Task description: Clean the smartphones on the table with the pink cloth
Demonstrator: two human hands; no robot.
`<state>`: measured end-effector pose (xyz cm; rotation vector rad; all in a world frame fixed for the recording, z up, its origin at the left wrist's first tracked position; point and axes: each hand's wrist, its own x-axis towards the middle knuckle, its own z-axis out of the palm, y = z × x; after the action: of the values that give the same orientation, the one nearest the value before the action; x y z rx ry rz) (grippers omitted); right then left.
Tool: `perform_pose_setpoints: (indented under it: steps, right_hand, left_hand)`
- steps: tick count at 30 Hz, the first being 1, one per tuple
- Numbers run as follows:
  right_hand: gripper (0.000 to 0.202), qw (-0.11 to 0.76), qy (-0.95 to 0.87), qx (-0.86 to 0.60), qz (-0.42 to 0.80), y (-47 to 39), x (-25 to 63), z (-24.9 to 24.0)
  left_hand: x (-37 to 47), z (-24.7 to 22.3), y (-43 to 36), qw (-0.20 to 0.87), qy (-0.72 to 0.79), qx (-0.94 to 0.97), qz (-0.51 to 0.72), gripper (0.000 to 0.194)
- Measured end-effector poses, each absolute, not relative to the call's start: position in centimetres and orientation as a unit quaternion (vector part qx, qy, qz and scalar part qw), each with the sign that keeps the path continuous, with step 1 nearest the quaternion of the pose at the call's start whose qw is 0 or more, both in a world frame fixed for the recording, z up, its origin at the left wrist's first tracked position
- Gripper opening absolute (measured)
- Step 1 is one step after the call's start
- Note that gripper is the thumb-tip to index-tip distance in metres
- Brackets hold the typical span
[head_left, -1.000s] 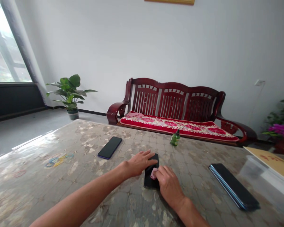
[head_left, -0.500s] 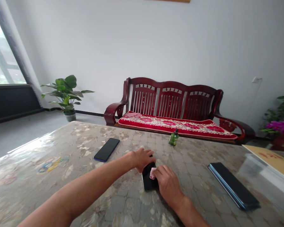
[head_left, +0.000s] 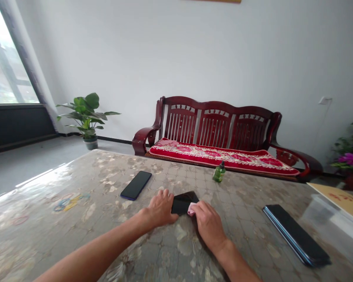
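Observation:
A black phone (head_left: 182, 202) lies on the patterned table cover between my hands, turned sideways. My left hand (head_left: 162, 207) grips its left end, thumb at the near edge and fingers at the far side. Pinched in my right hand (head_left: 208, 221) is a small pink cloth (head_left: 191, 209), which touches the phone's screen near its right end. Another dark phone (head_left: 136, 185) with a blue-purple edge rests to the left. Beyond the middle phone stands a green bottle (head_left: 219, 172) with a dark top.
A stack of dark phones (head_left: 295, 234) is at the right, beside a clear plastic box (head_left: 326, 217) and a yellowish board (head_left: 338, 197). Coloured rubber bands (head_left: 69, 203) lie at the left. Behind the table (head_left: 164, 250) is a red wooden bench (head_left: 213, 125).
The middle phone has turned from lengthwise to sideways. My left hand has moved from its far end to its left end. The cloth is still in my right hand.

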<state>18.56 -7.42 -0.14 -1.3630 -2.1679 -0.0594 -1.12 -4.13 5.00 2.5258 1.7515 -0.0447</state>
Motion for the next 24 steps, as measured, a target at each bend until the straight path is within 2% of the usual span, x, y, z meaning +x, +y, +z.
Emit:
perform_pose_setpoints:
  steps: [4, 9, 16, 24]
  right_hand:
    - [0.022, 0.313, -0.806, -0.502, 0.013, -6.5, 18.7, -0.1]
    - [0.023, 0.294, -0.817, -0.495, 0.024, -4.9, 18.6, 0.4]
    - [0.022, 0.257, -0.839, -0.479, 0.023, -4.6, 18.5, 1.2]
    - [0.021, 0.25, -0.858, -0.448, -0.029, -5.9, 18.3, 0.5]
  left_hand:
    - [-0.3, 4.1, -6.9, 0.065, 0.59, 0.804, 0.027, 0.054]
    - [-0.3, 3.0, -9.0, 0.147, 0.53, 0.833, 0.059, 0.074]
    - [-1.2, 0.9, -9.4, 0.13, 0.49, 0.854, 0.116, 0.054]
    - [-1.5, -0.3, -8.8, 0.116, 0.441, 0.882, 0.121, 0.06]
